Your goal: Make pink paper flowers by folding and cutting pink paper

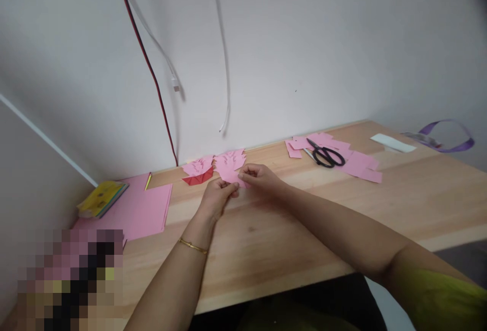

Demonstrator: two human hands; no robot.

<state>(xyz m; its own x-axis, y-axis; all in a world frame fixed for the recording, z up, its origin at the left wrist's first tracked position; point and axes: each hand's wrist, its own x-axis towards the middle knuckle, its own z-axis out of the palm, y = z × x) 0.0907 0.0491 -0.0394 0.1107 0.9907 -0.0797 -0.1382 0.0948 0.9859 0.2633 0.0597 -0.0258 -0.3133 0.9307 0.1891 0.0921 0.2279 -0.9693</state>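
Observation:
Near the back of the wooden table, a cut pink paper piece (230, 164) with a jagged top edge and slits lies between my hands and the wall. My left hand (219, 194) pinches its lower edge, thumb against fingers. From the right, my right hand (258, 174) grips the same paper at its lower right side, fingers curled. Just left of it sits a similar pink cut paper (198, 165), with a folded red paper piece (198, 176) at its base. The lower edge of the held paper is partly hidden by my fingers.
Black-handled scissors (327, 156) rest on pink paper scraps (359, 163) to the right. Farther right are a white strip (392, 143) and a purple strap (462, 143). Pink sheets (148, 211) and a yellow pack (101, 198) lie left. Cables (152, 69) hang along the wall.

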